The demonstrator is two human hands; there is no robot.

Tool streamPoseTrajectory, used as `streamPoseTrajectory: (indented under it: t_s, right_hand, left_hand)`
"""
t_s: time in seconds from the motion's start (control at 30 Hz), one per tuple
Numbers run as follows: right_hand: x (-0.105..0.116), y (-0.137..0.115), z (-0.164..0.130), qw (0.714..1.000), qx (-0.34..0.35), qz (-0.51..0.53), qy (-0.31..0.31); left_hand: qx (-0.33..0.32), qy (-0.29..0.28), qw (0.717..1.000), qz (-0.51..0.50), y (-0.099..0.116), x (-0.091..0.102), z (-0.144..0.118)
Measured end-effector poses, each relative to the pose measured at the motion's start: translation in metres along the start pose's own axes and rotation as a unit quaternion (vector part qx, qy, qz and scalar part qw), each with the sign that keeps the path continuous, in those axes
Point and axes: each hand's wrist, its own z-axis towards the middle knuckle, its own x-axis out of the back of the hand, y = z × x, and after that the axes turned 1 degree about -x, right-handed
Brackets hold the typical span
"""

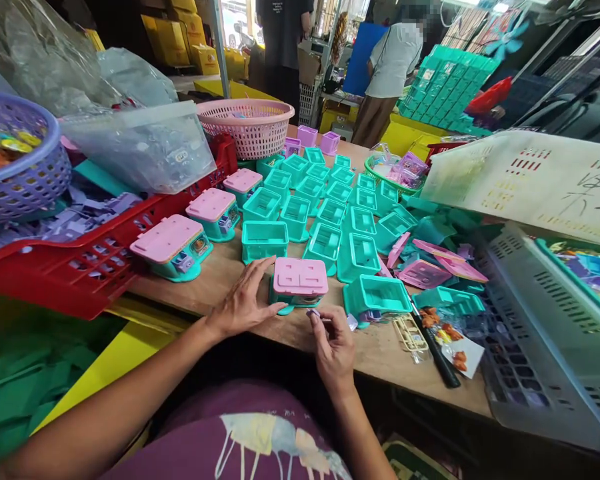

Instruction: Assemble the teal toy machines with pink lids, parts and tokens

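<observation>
At the table's near edge stands a small teal plastic toy box with a pink lid (300,275). My left hand (243,300) is at its left side, fingers stretched and thumb apart, seemingly touching it. In front of the box, my right hand (334,343) pinches a small purple plastic piece (312,312) between thumb and fingers. Another pale purple piece (351,322) lies just beyond that hand. To the right sits an open teal box (380,293) with a purple part on its front. Several pink-lidded boxes (170,239) stand at the left.
Rows of open teal boxes (329,212) fill the table's middle. A red crate (105,267) borders the left, a grey basket (535,320) the right. A black-handled tool (443,360) lies near loose pink lids (425,273). Two people (393,60) stand at the back.
</observation>
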Motion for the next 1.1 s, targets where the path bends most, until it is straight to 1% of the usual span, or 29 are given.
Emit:
streamPoseTrajectory:
  t_s: [0.03, 0.1, 0.17, 0.2, 0.23, 0.27, 0.33, 0.4, 0.43, 0.47, 0.53, 0.6, 0.67, 0.8, 0.87, 0.93, 0.97, 1.03, 1.1]
  right_hand:
    - [0.001, -0.001, 0.002, 1.000, 0.006, -0.009, -0.001]
    - [0.004, -0.001, 0.005, 0.997, 0.016, -0.061, -0.037]
    - [0.008, 0.002, 0.006, 0.984, 0.028, -0.155, -0.086]
    - [0.009, 0.003, 0.006, 0.973, 0.036, -0.205, -0.099]
    - [0.009, 0.005, 0.006, 0.964, 0.046, -0.244, -0.094]
    - [0.009, 0.005, 0.007, 0.959, 0.056, -0.268, -0.073]
    - [0.006, 0.000, 0.010, 0.956, 0.078, -0.282, -0.011]
    - [-0.003, -0.014, 0.017, 0.950, 0.101, -0.295, 0.024]
    - [-0.008, -0.023, 0.022, 0.944, 0.107, -0.311, 0.023]
    - [-0.015, -0.034, 0.029, 0.936, 0.103, -0.336, 0.009]
    - [-0.030, -0.054, 0.043, 0.914, 0.064, -0.398, -0.038]
    - [-0.043, -0.070, 0.058, 0.882, 0.005, -0.462, -0.090]
    - [-0.050, -0.081, 0.071, 0.848, -0.023, -0.511, -0.138]
    - [-0.048, -0.083, 0.090, 0.795, 0.016, -0.560, -0.232]
    - [-0.045, -0.081, 0.096, 0.777, 0.022, -0.574, -0.259]
    - [-0.041, -0.082, 0.102, 0.767, 0.018, -0.581, -0.272]
    - [-0.038, -0.084, 0.106, 0.766, 0.028, -0.578, -0.279]
    - [-0.027, -0.094, 0.113, 0.777, 0.088, -0.547, -0.300]
    - [-0.013, -0.104, 0.121, 0.784, 0.173, -0.485, -0.346]
  left_hand:
    - [0.002, -0.023, 1.000, -0.010, -0.003, -0.002, 0.005]
    - [0.014, -0.048, 0.998, -0.040, -0.007, -0.006, 0.011]
    - [0.038, -0.046, 0.996, -0.072, -0.008, -0.011, 0.012]
    - [0.054, -0.034, 0.995, -0.082, -0.007, -0.013, 0.011]
    - [0.069, -0.016, 0.994, -0.086, -0.007, -0.016, 0.009]
    - [0.083, 0.003, 0.993, -0.086, -0.005, -0.019, 0.006]
    - [0.101, 0.036, 0.991, -0.085, -0.003, -0.025, -0.001]
    - [0.107, 0.055, 0.987, -0.102, 0.000, -0.030, -0.005]
    - [0.110, 0.059, 0.985, -0.118, 0.001, -0.032, -0.005]
    - [0.115, 0.062, 0.983, -0.132, 0.002, -0.034, -0.005]
    - [0.120, 0.057, 0.980, -0.150, 0.004, -0.037, -0.003]
    - [0.117, 0.051, 0.979, -0.157, 0.006, -0.037, 0.000]
    - [0.110, 0.051, 0.978, -0.167, 0.007, -0.036, 0.002]
    - [0.135, 0.028, 0.972, -0.190, 0.007, -0.033, 0.000]
    - [0.129, 0.021, 0.973, -0.191, 0.007, -0.034, -0.002]
    - [0.119, 0.024, 0.977, -0.177, 0.004, -0.034, -0.001]
    - [0.117, 0.024, 0.979, -0.166, 0.001, -0.034, -0.001]
    - [0.101, 0.003, 0.982, -0.159, -0.006, -0.030, 0.001]
    - [0.064, -0.042, 0.980, -0.186, -0.017, -0.023, 0.002]
